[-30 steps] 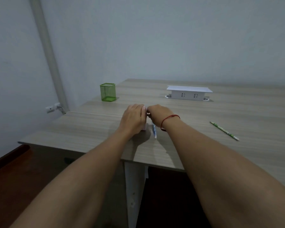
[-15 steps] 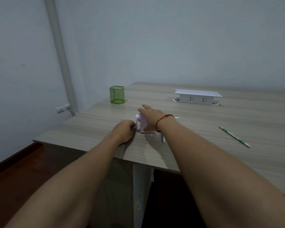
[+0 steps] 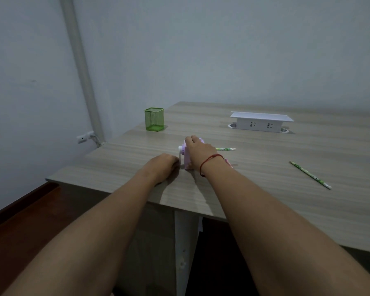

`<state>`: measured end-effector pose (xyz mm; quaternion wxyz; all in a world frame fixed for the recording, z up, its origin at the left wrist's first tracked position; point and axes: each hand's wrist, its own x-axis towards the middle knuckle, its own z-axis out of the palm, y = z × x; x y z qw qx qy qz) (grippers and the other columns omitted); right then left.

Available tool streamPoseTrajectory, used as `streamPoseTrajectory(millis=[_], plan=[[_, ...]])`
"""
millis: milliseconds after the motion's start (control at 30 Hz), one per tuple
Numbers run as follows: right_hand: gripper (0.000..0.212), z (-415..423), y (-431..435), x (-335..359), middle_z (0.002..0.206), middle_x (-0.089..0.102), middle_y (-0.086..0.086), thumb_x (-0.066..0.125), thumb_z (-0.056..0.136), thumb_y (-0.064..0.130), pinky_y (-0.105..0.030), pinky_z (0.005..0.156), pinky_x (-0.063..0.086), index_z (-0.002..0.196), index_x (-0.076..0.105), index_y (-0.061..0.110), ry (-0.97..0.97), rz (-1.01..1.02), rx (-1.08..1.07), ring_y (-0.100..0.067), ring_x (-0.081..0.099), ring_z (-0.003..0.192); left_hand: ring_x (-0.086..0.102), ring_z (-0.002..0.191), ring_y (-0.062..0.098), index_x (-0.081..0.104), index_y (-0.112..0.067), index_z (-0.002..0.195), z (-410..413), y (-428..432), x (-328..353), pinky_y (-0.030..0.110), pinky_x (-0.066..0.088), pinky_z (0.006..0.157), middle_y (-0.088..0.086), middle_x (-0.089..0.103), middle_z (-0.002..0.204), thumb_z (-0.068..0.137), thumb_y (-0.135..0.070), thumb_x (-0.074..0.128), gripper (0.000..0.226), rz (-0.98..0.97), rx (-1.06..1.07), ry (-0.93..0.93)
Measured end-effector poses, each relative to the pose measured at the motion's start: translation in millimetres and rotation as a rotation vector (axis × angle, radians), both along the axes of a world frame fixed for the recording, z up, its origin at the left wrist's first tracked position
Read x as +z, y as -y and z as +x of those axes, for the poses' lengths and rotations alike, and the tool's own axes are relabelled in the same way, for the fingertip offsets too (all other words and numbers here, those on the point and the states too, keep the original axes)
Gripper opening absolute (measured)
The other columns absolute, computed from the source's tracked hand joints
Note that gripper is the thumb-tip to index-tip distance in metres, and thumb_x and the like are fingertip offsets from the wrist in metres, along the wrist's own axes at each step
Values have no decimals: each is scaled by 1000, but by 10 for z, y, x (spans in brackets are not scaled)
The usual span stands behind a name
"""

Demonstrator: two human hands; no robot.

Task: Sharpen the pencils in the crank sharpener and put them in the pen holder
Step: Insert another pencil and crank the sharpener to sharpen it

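Hands status, left to right, clock bearings taken from the sharpener. Holder (image 3: 154,119): green mesh, upright, at 11 o'clock near the far-left corner of the surface (image 3: 265,210), well apart from everything, nothing visible in it. Left hand (image 3: 162,166): at 9 o'clock, knuckles up, fingers curled tight, gripping the low end of the white crank (image 3: 181,154); the fingertips themselves are hidden. Sharpener (image 3: 187,162): pink, standing near the front edge, crank side facing 9 o'clock. Right hand (image 3: 199,149): clamped over the sharpener's top, fingers wrapped down its far side, holding the body; red cord (image 3: 209,163) on the wrist. Green pencil (image 3: 225,149): lying level, one end hidden behind the right hand at the sharpener, free end pointing to 3 o'clock. Pinkish pencil (image 3: 228,163): on the surface just beside the right wrist, mostly hidden under it. Socket box (image 3: 262,122): white, lid raised, at 1 o'clock toward the back. Loose pencil (image 3: 310,174): green pattern, flat on the surface at 3 o'clock, well apart, lying diagonally.
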<state>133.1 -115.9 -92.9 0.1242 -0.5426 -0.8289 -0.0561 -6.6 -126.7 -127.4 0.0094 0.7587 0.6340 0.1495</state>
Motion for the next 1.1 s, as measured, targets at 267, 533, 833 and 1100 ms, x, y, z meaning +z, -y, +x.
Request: streamPoseTrajectory(millis=[267, 533, 833, 1100], plan=[[75, 38, -70, -47, 143, 40, -5, 77, 70, 26, -60, 104, 34, 133, 39, 13, -39, -46, 33, -40, 45, 125, 59, 84, 18, 65, -19, 91, -95, -104, 60, 33, 49, 78, 1, 63, 93, 92, -20, 51, 14, 8, -75, -101], [75, 34, -76, -42, 140, 42, -4, 78, 70, 26, -58, 102, 37, 133, 39, 16, -5, -40, 0, -38, 52, 119, 60, 98, 35, 59, -5, 104, -82, -393, 354, 39, 46, 78, 17, 64, 105, 89, 0, 48, 19, 131, -41, -248], [74, -18, -61, 40, 143, 39, -8, 74, 77, 26, -59, 102, 40, 139, 35, 12, 59, -64, -28, -35, 48, 127, 59, 84, 35, 56, -3, 94, -89, -163, 484, 42, 45, 71, 21, 63, 93, 101, -10, 36, 22, 380, -126, -103], [69, -84, -51, 51, 138, 44, -13, 71, 74, 23, -53, 101, 45, 133, 39, 9, 7, -64, -47, -35, 49, 127, 63, 97, 31, 60, -6, 106, -38, 343, 169, 37, 49, 80, 15, 66, 109, 95, -8, 48, 17, 301, -157, -104]])
